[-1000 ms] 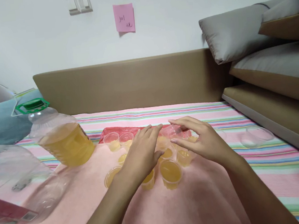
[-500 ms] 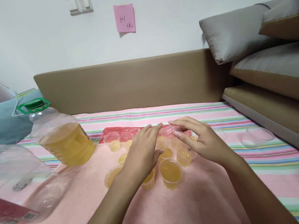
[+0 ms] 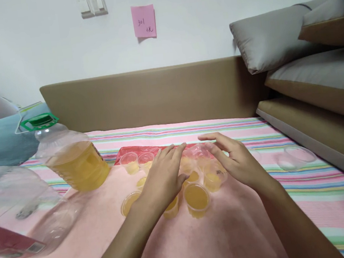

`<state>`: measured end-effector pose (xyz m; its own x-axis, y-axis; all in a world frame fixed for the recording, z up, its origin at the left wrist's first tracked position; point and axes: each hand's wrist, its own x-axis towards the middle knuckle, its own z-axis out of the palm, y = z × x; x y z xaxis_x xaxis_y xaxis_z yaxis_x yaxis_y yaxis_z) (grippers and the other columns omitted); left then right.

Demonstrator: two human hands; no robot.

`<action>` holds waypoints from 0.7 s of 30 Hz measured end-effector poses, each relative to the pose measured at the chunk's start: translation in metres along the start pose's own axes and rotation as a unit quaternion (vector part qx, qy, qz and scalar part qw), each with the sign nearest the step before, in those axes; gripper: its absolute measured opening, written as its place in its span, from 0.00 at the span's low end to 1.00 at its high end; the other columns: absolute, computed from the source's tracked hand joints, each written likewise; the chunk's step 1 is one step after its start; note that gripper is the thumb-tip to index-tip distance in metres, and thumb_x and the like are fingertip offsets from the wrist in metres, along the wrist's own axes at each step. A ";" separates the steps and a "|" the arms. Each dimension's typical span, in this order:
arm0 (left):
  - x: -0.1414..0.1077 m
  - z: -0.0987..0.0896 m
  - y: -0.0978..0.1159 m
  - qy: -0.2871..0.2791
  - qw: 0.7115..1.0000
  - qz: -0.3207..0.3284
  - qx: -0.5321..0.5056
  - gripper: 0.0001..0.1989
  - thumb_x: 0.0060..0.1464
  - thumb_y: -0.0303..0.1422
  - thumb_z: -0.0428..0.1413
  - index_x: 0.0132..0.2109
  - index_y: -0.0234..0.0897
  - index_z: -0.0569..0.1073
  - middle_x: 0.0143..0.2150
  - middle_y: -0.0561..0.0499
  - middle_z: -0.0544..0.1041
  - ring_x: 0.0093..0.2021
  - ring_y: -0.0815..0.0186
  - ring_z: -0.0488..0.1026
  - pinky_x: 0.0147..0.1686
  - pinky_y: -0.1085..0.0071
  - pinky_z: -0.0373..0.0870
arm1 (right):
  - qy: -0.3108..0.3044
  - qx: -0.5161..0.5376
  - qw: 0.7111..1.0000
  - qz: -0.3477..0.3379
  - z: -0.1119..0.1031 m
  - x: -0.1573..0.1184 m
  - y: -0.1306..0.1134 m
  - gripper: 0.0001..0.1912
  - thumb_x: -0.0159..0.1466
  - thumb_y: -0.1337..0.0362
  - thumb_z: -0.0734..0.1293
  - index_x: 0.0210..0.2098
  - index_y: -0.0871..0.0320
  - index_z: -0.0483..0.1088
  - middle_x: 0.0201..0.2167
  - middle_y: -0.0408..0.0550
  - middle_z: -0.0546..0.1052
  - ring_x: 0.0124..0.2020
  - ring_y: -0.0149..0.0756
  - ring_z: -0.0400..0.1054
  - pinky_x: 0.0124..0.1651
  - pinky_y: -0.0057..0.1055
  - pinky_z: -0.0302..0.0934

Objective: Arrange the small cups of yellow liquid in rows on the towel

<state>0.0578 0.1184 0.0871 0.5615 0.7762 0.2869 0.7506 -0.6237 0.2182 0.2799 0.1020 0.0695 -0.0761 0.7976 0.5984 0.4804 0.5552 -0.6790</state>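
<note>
Several clear plastic cups with yellow liquid, such as the front cup, stand together on a pink cloth. My left hand is stretched over the middle of the group, fingers extended, and hides some cups behind it. To the right, my right hand is open, thumb and fingers apart with nothing between them. Just left of its fingertips, a clear plastic piece, a cup or lid, rests among the back cups. Two back-row cups, one of them the left cup, show less liquid.
A large bottle with a green cap holds yellow liquid at the left. Nearer lies a clear bottle with a red label. A red plastic sheet lies behind the cups. Clear plastic cups or lids and stacked cushions are at the right.
My right hand has let go of the clear plastic piece and drawn slightly right. The piece now rests among the back cups. My left hand has hardly moved.
</note>
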 end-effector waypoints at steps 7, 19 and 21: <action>0.001 0.000 0.001 -0.009 1.000 -0.006 0.004 0.38 0.59 0.25 0.66 0.72 0.40 0.59 0.72 0.38 0.69 0.74 0.46 0.62 0.70 0.44 0.64 | 0.081 -0.048 0.995 -0.027 -0.008 0.000 0.000 0.21 0.80 0.54 0.56 0.35 0.53 0.71 0.38 0.49 0.76 0.41 0.42 0.72 0.44 0.40 0.64; 0.000 -0.003 0.002 -0.022 1.000 -0.011 -0.001 0.38 0.60 0.24 0.65 0.72 0.36 0.59 0.73 0.38 0.68 0.76 0.46 0.59 0.73 0.45 0.60 | -0.022 -0.083 0.988 -0.127 -0.021 -0.036 -0.075 0.12 0.70 0.57 0.66 0.50 0.38 0.76 0.48 0.46 0.79 0.50 0.50 0.76 0.47 0.49 0.75; -0.001 -0.002 -0.001 -0.014 1.000 -0.008 -0.004 0.38 0.60 0.24 0.65 0.72 0.39 0.59 0.73 0.38 0.69 0.76 0.46 0.59 0.72 0.44 0.61 | -0.027 -0.071 0.983 -0.164 -0.026 -0.069 -0.108 0.16 0.65 0.48 0.67 0.51 0.23 0.76 0.42 0.41 0.82 0.46 0.53 0.78 0.36 0.51 0.77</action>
<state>0.0562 0.1179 0.0888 0.5593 0.7881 0.2571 0.7570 -0.6120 0.2291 0.2560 -0.0188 0.1125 -0.2926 0.5941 0.7493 0.5390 0.7497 -0.3839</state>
